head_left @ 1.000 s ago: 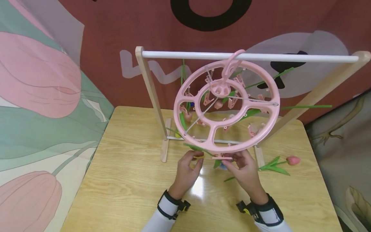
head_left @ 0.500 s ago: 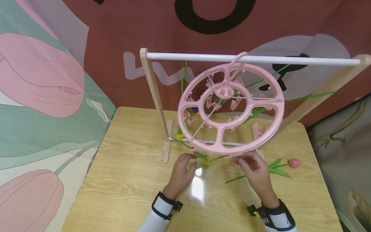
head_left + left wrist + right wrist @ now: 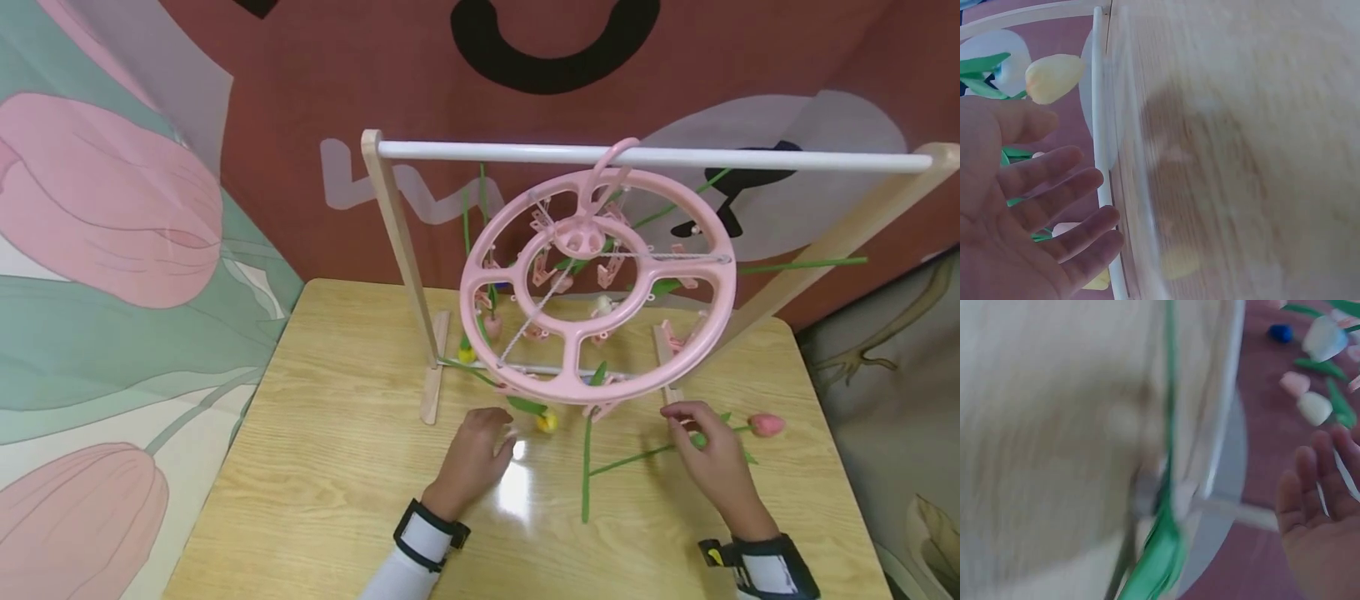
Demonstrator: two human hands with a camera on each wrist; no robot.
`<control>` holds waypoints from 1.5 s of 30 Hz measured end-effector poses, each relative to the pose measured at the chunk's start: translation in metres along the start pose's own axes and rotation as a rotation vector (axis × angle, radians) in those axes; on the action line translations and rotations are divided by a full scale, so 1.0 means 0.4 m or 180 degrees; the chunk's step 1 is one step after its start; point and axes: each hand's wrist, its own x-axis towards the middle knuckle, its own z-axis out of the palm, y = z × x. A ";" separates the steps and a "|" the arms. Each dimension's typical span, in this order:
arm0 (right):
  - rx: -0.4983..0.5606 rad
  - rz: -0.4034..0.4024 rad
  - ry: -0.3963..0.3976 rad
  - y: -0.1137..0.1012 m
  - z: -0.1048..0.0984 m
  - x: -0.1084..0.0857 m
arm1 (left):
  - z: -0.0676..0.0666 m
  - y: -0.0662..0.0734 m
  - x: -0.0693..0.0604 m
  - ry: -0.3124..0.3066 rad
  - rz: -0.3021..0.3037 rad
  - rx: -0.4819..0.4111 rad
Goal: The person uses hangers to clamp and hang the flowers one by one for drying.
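Observation:
A pink round clip hanger (image 3: 573, 387) hangs by its hook from a white rod (image 3: 487, 152). Artificial tulips are clipped around it. At its front, a pink clip (image 3: 602, 408) holds a tulip whose green stem (image 3: 587, 475) points toward me. My left hand (image 3: 468, 462) is just left of a yellow tulip (image 3: 547, 421), its fingers spread and holding nothing in the left wrist view. My right hand (image 3: 712, 462) is over a pink tulip (image 3: 767, 425) lying on the table. The right wrist view shows its fingers (image 3: 1307, 465) loosely extended, gripping nothing; contact with the tulip is unclear.
The wooden frame's posts (image 3: 401, 250) stand on foot bars (image 3: 433, 392) on a light wood table (image 3: 315, 467). A low white crossbar (image 3: 1102, 125) joins them. More tulips (image 3: 1315, 407) hang beneath the hanger, and stems stick out behind it. Printed cloth backs the table.
My right hand has let go of the front clip and moved right, over the lying tulip. My left hand has drawn slightly left. The clipped stem has swung to point toward me.

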 end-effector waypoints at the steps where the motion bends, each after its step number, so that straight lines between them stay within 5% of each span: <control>1: -0.0223 -0.0069 -0.0075 0.015 -0.005 -0.002 | 0.001 0.001 0.000 -0.0015 0.0037 0.0042; 8: -0.1447 -0.0865 -0.0620 0.096 -0.017 -0.013 | 0.019 0.009 0.001 -0.0105 0.0465 0.0557; 14: -0.1902 -0.1066 -0.0805 0.126 -0.011 -0.028 | 0.030 0.028 0.001 -0.0148 0.0621 0.0651; 21: -0.1928 -0.1407 -0.0765 0.104 -0.014 -0.030 | 0.036 0.072 0.005 -0.0260 0.0740 0.0634; 28: -0.1861 -0.1690 -0.0803 0.017 0.021 -0.024 | 0.030 0.132 0.011 -0.0226 0.0905 0.0603; 33: -0.1880 -0.1806 -0.0942 -0.049 0.061 -0.027 | 0.029 0.165 0.008 -0.0272 0.1004 0.0910; 40: -0.1916 -0.2061 -0.1005 -0.119 0.114 -0.025 | 0.034 0.180 0.002 -0.0251 0.1125 0.1253; 45: -0.1846 -0.2154 -0.0973 -0.140 0.139 -0.027 | 0.018 0.183 -0.002 -0.0164 0.1020 0.1277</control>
